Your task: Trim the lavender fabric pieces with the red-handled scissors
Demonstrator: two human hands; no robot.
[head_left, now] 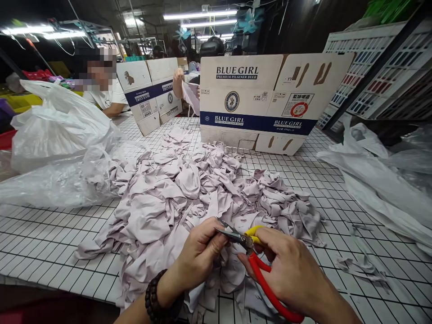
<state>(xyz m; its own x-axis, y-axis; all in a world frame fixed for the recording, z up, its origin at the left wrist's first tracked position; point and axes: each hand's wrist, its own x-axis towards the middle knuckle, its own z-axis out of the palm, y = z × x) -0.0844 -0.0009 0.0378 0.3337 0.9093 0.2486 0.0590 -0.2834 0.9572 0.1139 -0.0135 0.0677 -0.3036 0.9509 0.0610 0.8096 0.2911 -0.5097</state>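
My left hand [199,254], a dark bead bracelet on its wrist, pinches a piece of pale lilac fabric at its fingertips; most of that piece is hidden by the hand. Gripped in my right hand [290,267] is a pair of scissors [266,285] with red and yellow handles. Its slightly parted blades point left and reach the fingertips of my left hand. Under and beyond both hands spreads a large heap of crumpled lilac fabric pieces [155,207].
The table [50,243] has a black grid on white. Plastic bags [64,130] lie left, more plastic [381,166] right. Beer-carton panels [249,99] stand across the back. Behind them a person's hand [177,83] holds fabric [191,95]; another person [108,96] sits left. Fabric scraps [362,267] lie right.
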